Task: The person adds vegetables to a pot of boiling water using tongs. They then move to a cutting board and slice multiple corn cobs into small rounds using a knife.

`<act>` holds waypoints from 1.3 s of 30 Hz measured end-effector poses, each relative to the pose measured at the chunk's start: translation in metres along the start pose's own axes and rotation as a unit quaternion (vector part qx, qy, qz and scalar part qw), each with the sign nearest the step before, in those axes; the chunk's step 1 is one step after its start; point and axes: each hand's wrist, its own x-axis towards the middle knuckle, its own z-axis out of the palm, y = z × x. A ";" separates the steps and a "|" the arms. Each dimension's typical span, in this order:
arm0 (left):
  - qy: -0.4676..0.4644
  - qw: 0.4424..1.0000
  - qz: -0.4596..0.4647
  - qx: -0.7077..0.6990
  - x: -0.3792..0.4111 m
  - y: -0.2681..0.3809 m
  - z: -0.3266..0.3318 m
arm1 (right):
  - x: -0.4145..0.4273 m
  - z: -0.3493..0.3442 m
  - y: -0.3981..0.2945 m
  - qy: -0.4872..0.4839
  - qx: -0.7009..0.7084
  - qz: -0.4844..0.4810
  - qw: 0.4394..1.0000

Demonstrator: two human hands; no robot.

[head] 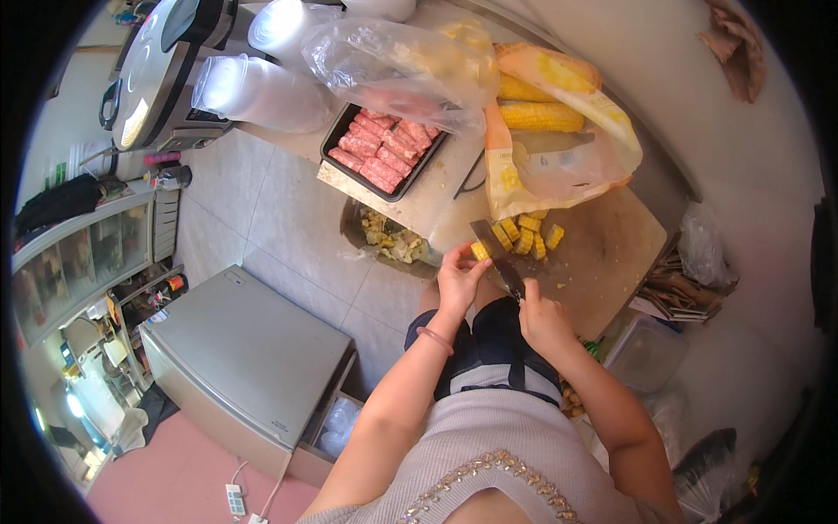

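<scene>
My left hand grips a short piece of corn cob near the cutting board's near edge. In my right hand is the handle of a kitchen knife, whose dark blade lies against the right side of that piece. Several cut corn chunks rest on the cutting board just beyond the blade. Behind them lies an opened plastic bag with whole corn cobs inside. A black tray of rolled raw meat sits to the left, partly under a clear plastic bag.
Stacked plastic containers and a rice cooker stand at the back left. Below the counter edge is a bin of food scraps. A small refrigerator is at lower left. Folded cardboard lies right of the board.
</scene>
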 end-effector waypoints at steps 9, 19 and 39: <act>0.020 0.999 -0.037 -0.026 0.006 0.007 0.002 | 0.023 0.000 -0.022 -0.034 -0.043 0.014 0.998; 0.024 0.976 -0.178 -0.126 0.017 0.026 0.000 | 0.062 -0.002 -0.043 -0.066 -0.073 0.018 0.995; 0.022 0.962 -0.196 -0.188 0.001 0.015 -0.033 | -0.039 0.046 0.065 0.273 -0.007 0.108 0.956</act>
